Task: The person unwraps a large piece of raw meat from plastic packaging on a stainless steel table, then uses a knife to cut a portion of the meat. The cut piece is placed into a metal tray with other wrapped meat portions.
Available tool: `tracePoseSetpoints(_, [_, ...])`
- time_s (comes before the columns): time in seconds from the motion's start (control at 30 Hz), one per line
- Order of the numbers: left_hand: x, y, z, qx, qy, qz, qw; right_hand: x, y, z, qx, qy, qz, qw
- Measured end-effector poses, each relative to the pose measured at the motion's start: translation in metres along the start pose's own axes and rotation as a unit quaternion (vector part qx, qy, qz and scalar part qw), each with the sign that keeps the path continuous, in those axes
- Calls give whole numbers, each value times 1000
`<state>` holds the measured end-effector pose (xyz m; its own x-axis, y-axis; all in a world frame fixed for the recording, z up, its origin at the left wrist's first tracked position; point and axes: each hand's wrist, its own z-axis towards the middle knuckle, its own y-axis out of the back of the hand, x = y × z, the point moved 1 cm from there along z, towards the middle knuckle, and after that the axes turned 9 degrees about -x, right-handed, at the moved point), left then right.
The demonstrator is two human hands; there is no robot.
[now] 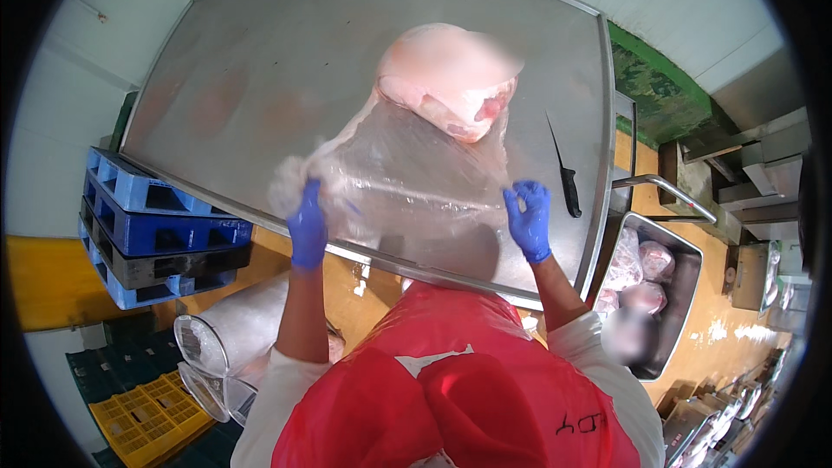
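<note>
A large pale piece of meat (433, 69) with a fatty surface lies on the metal table (260, 43), in the far end of a clear plastic bag (407, 178). The bag's mouth stretches toward me between my two blue-gloved hands. My left hand (308, 227) is closed on the bunched left edge of the bag. At the other corner, my right hand (529, 221) pinches the bag's right edge, thumb and fingers curled together. To the right of that hand rests a knife (568, 186) with a black handle, its blade pointing away from me.
Stacked blue and black pallets (165, 217) stand left of the table. Below them are clear round-mouthed containers (234, 329) and a yellow crate (147, 416). On the right, a metal tub (689, 295) holds several bagged pieces, beside a metal handle rail (663, 186).
</note>
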<state>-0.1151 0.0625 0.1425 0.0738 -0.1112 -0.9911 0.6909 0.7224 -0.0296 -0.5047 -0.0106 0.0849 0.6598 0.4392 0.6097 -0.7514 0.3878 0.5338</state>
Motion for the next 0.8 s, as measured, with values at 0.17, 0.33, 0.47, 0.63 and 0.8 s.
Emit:
tracePoseSetpoints(0.17, [63, -64, 97, 76, -15, -100, 992, -13, -46, 69, -36, -192, 234, 953])
tracePoseSetpoints(0.33, [133, -129, 128, 187, 153, 188, 952, -86, -107, 70, -104, -498, 384, 771])
tracePoseSetpoints(0.47, [166, -184, 127, 192, 136, 160, 959, -140, -153, 37, -94, -465, 178, 862])
tracePoseSetpoints(0.63, [201, -191, 110, 125, 254, 14, 959, -130, -192, 3, 100, -404, 94, 904])
tracePoseSetpoints(0.8, [226, -134, 118, 245, 448, -73, 857, -131, -168, 1, 93, -427, 132, 890])
